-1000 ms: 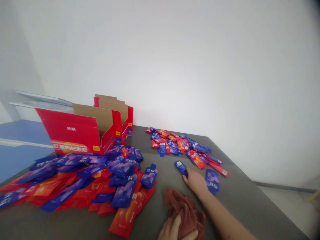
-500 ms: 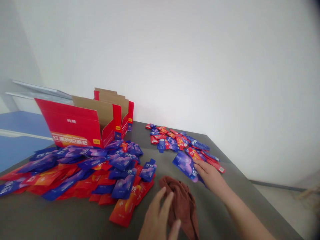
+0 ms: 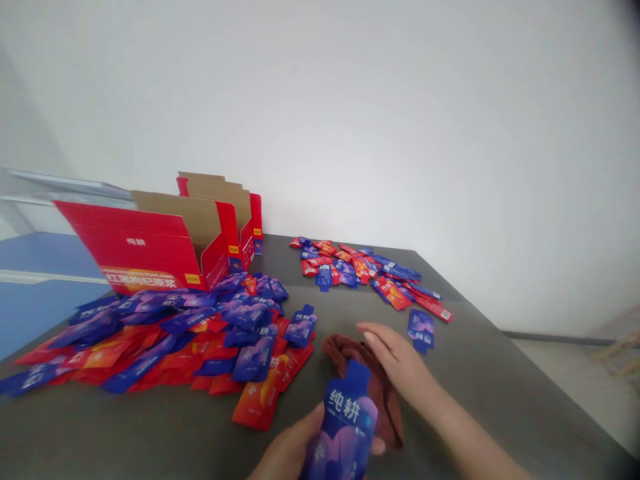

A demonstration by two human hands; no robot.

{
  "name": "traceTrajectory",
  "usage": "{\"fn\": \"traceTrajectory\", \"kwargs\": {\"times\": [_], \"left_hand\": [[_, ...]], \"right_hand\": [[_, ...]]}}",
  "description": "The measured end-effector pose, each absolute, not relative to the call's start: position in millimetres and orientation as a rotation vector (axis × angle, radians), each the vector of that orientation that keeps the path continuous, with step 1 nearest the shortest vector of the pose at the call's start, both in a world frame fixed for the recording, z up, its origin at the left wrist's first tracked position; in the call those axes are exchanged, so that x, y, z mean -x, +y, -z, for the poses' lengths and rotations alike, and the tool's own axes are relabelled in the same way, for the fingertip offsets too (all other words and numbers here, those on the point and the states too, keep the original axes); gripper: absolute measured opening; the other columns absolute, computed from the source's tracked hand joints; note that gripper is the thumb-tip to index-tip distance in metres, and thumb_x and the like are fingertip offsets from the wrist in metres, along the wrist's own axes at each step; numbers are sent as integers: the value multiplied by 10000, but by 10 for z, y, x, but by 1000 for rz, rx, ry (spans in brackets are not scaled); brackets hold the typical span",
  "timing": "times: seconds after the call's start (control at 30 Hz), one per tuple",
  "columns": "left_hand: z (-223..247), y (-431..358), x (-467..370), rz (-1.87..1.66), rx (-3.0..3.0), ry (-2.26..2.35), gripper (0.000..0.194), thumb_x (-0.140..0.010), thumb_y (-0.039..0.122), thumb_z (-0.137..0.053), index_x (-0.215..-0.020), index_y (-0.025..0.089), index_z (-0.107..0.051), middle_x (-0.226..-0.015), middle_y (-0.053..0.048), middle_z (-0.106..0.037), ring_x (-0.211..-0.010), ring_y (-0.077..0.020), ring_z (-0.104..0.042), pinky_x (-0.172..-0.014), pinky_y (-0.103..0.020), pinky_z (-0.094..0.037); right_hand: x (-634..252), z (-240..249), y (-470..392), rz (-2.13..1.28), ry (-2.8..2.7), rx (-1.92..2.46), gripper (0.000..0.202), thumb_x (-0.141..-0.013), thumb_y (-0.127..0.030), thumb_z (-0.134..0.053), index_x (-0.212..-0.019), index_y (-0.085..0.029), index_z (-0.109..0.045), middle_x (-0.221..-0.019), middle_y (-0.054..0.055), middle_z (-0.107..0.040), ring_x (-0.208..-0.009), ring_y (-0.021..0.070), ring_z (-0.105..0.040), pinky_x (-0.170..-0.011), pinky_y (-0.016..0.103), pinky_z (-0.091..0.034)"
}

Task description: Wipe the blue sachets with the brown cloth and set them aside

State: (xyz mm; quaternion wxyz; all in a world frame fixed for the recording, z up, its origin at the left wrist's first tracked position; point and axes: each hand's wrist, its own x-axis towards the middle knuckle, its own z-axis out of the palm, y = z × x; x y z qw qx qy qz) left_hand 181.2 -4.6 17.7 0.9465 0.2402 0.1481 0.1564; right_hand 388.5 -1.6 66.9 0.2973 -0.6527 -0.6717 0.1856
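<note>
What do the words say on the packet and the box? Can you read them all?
"纯耕": large white characters on the blue foil pouch in the left hand.
"纯耕": small white characters on the open red cardboard box.
A larger line of print low on the box front is too blurred to read.
Print on the scattered blue and red pouches is too small to read.

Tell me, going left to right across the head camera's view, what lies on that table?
Open red boxes → big heap of pouches → blue pouch in the left hand → right hand over a brown cloth → lone blue pouch.
</note>
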Motion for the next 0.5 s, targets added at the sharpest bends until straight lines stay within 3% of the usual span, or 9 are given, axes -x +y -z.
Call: {"fn": "traceTrajectory", "kwargs": {"times": [0.07,0.1,0.17,0.23,0.3,0.37,0.43,0.5], "left_hand": [[-185,-71,-1746,-347,-418,354,692,-940,614,-347,-1175,55,-681,-872,-146,-782,-673,-182,-720,-641,-238,-491],[-205,-86,-1717,-356,-390,372,739,-953,618,-288,-1180,30,-673,-840,-149,-778,-663,-174,-719,-646,-232,-493],[-252,-116,-1672,-380,-343,390,777,-957,628,-236,-1205,22,-656,-846,-139,-775,-674,-172,-726,-692,-242,-506],[-274,-128,-1649,-419,-323,403,751,-951,634,-258,-1220,55,-654,-874,-124,-778,-706,-183,-736,-716,-260,-514],[-265,-111,-1647,-441,-304,430,714,-944,636,-289,-1180,91,-685,-857,-118,-782,-729,-193,-740,-731,-281,-526],[-250,-79,-1672,-505,-260,460,612,-951,597,-333,-1125,148,-712,-920,-97,-786,-798,-201,-741,-763,-320,-546],[-241,-60,-1719,-590,-246,502,453,-932,528,-453,-1069,191,-724,-1019,-61,-776,-907,-211,-729,-806,-346,-558],[-219,-83,-1769,-663,-322,549,341,-867,467,-588,-1026,200,-728,-1071,-53,-763,-1022,-246,-700,-852,-363,-559]], "right_hand": [[-3844,-349,-80,-433,-1743,1796,465,-879,-380,-530,-1304,-205,-598,-1445,145,-501,-1354,304,-416,-1100,511,-307],[-3811,-204,-116,-410,-1784,1798,504,-806,-325,-618,-1302,-236,-602,-1452,131,-495,-1355,311,-412,-1092,508,-326],[-3773,6,-167,-310,-1865,1804,525,-722,-176,-645,-1232,-298,-648,-1354,85,-586,-1278,289,-497,-1040,461,-405],[-3821,67,-181,-181,-1844,1842,447,-746,-117,-582,-1143,-294,-690,-1224,70,-653,-1177,260,-571,-987,418,-454],[-3921,5,-207,-88,-1710,1907,343,-829,-188,-540,-1140,-233,-677,-1191,107,-650,-1112,265,-602,-948,421,-481],[-3960,-88,-312,43,-1522,1951,373,-888,-340,-521,-1217,-193,-617,-1247,147,-612,-1123,293,-596,-942,453,-484],[-3846,-122,-490,167,-1472,1915,472,-873,-468,-551,-1273,-219,-584,-1285,146,-598,-1142,313,-590,-928,451,-495],[-3605,-81,-654,177,-1725,1790,439,-819,-508,-623,-1203,-297,-654,-1225,111,-651,-1077,316,-630,-844,406,-535]]}}
